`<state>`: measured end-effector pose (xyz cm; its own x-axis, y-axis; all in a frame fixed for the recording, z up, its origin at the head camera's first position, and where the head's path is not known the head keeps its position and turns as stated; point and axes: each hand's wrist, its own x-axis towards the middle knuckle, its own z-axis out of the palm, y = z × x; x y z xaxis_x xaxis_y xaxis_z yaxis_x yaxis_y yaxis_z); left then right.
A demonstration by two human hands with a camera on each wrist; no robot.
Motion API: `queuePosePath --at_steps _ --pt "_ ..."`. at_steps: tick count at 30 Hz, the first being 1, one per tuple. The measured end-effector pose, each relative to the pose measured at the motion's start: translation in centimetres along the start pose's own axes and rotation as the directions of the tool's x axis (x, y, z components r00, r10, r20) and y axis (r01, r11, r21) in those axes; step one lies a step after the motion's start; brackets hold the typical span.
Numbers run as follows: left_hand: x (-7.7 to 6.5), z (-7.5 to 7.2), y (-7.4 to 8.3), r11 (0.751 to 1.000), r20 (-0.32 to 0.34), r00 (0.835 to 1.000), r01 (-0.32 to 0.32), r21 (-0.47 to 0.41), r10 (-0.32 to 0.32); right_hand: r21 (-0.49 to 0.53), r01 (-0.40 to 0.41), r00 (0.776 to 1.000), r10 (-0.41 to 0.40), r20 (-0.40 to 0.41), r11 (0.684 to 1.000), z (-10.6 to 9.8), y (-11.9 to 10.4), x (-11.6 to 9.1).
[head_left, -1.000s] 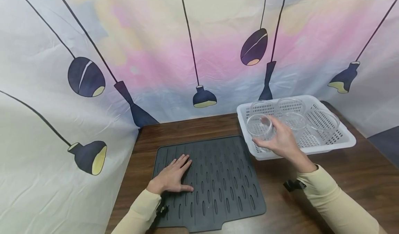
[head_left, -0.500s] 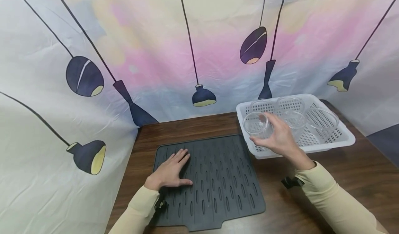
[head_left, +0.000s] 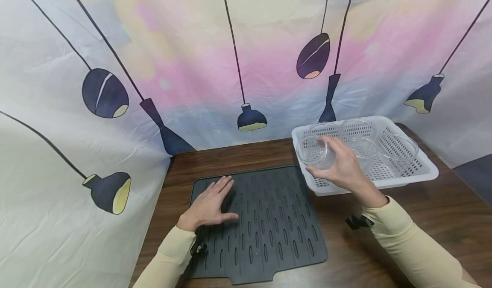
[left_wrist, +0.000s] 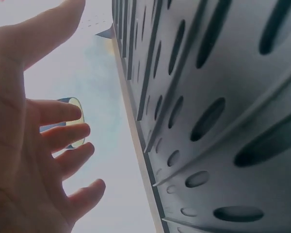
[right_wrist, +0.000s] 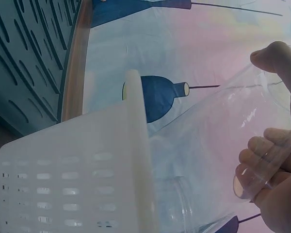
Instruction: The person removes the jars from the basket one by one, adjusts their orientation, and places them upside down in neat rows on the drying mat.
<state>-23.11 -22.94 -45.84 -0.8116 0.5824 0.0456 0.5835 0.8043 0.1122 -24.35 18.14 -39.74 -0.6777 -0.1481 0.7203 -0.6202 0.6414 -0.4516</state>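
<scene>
My right hand (head_left: 343,168) grips a clear drinking glass (head_left: 312,150) by its sides, thumb at the near side and fingers at the far side. The glass is held over the left end of a white perforated basket (head_left: 426,175). In the right wrist view the clear wall of this glass (right_wrist: 223,126) slants down past the basket's rim. Several similar clear glasses (head_left: 397,148) stand in the basket. My left hand (head_left: 207,205) hovers over a dark grey ridged mat (head_left: 269,232), its fingers extended. A gap shows between left hand and mat in the left wrist view.
The mat and basket lie side by side on a dark wooden table (head_left: 415,211). A cloth backdrop (head_left: 269,57) printed with hanging lamps rises behind the table and along its left side.
The glass in my right hand has risen slightly and moved left, toward the basket's left rim. My left hand has lifted and moved slightly away from me over the mat.
</scene>
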Motion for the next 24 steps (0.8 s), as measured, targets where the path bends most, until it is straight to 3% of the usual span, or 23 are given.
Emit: queuePosePath --at_steps 13,24 --pt "0.8 -1.3 1.2 0.998 -0.082 0.995 0.051 -0.031 -0.054 -0.002 0.033 0.999 -0.033 0.022 0.999 -0.2 -0.6 0.6" --pt "1.5 -2.6 2.7 0.989 -0.104 0.992 0.053 -0.140 -0.068 -0.021 0.106 0.994 -0.106 0.015 0.994 -0.1 -0.9 1.0"
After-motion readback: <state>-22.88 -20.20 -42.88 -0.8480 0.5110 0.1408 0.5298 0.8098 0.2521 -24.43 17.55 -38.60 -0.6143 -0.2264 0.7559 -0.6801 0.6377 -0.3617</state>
